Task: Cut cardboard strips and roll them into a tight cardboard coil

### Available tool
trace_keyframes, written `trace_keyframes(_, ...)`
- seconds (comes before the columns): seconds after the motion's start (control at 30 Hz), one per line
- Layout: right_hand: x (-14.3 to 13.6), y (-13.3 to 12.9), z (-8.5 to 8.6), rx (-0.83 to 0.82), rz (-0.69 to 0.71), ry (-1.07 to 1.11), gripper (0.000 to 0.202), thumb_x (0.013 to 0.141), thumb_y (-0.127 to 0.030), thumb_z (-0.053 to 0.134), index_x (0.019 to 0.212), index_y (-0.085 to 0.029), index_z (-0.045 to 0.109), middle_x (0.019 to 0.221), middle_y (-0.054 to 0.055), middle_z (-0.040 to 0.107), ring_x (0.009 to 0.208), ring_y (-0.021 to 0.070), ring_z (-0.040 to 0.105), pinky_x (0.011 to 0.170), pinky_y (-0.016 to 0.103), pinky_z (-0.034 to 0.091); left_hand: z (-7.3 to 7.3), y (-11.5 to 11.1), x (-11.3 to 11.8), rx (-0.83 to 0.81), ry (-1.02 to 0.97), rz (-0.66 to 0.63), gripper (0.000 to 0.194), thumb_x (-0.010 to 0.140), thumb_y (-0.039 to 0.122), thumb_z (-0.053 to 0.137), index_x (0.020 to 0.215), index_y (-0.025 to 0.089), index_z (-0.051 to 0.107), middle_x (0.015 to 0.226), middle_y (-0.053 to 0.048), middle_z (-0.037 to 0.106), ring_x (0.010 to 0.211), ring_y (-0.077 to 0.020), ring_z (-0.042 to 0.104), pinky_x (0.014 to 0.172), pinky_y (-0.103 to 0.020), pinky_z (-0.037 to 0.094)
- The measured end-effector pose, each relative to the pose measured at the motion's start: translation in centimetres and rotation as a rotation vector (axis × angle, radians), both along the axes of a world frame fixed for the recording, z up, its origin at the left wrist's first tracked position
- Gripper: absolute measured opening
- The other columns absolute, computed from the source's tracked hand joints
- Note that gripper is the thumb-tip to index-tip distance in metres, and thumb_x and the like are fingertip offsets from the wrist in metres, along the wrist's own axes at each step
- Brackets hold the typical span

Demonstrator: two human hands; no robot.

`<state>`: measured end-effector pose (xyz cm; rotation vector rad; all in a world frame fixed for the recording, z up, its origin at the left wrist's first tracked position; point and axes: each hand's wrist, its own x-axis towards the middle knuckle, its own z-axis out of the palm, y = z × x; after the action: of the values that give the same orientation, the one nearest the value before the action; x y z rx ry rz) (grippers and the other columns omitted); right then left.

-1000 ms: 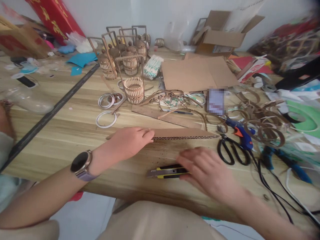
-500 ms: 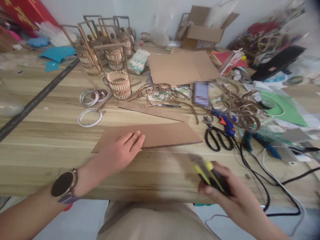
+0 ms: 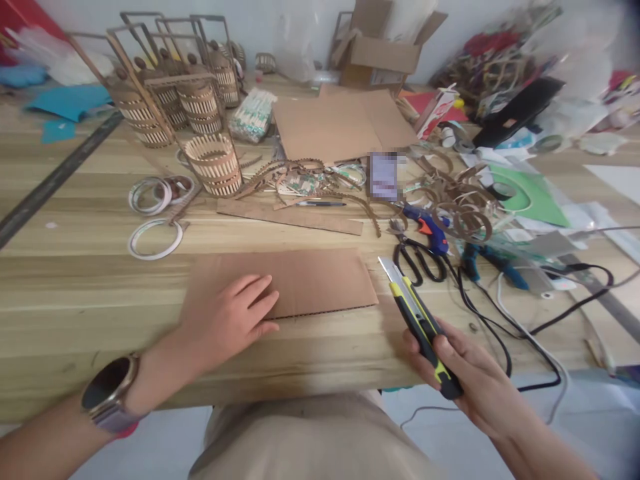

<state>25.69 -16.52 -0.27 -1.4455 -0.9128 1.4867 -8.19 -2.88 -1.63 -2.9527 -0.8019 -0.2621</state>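
Note:
A brown cardboard piece lies flat near the table's front edge. On its left part rests my left hand, palm down with the fingers spread. My right hand is wrapped round a black and yellow utility knife, held right of the cardboard and apart from it. The knife's blade sticks out and points up and to the left. Behind the cardboard lie a narrow cardboard strip and a pen.
Black scissors, a blue glue gun, cables and curled strips lie at the right. Tape rings, a slatted basket and several lanterns stand or lie at the left. Behind is a large cardboard sheet.
The right hand has turned the knife, which now shows sharply with its blade out. The left hand's fingers are more spread, and the cardboard lies at a slightly different angle. The camera view has shifted.

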Motion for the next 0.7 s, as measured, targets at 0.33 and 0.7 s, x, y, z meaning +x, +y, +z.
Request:
trace_keyframes(0.33, 1.0, 0.0, -0.9, -0.089, -0.127, -0.059, 0.056, 0.083, -0.070, 0.058, 0.066, -0.017, 0.052, 0.053, -0.003, 0.050, 0.038, 0.0025, 0.031, 0.040, 0.020, 0.024, 0.9, 5.1, 3.5, -0.466, 0.269, 0.223, 0.111, 0.064, 0.074, 0.072, 0.154, 0.023, 0.031, 0.165, -0.020, 0.013, 0.148, -0.0466, 0.014, 0.115, -0.062, 0.025)
trace_keyframes(0.7, 4.1, 0.0, 0.3, -0.130, -0.078, -0.676, 0.062, 0.073, -0.050, 0.071, 0.128, -0.027, 0.054, 0.078, -0.001, 0.069, 0.054, 0.0166, 0.061, 0.046, 0.028, 0.050, -0.3, 3.6, 3.3, -0.510, 0.136, 0.190, 0.097, 0.069, 0.057, 0.073, 0.153, 0.030, 0.033, 0.155, -0.013, 0.030, 0.142, -0.0399, 0.027, 0.113, -0.056, 0.033)
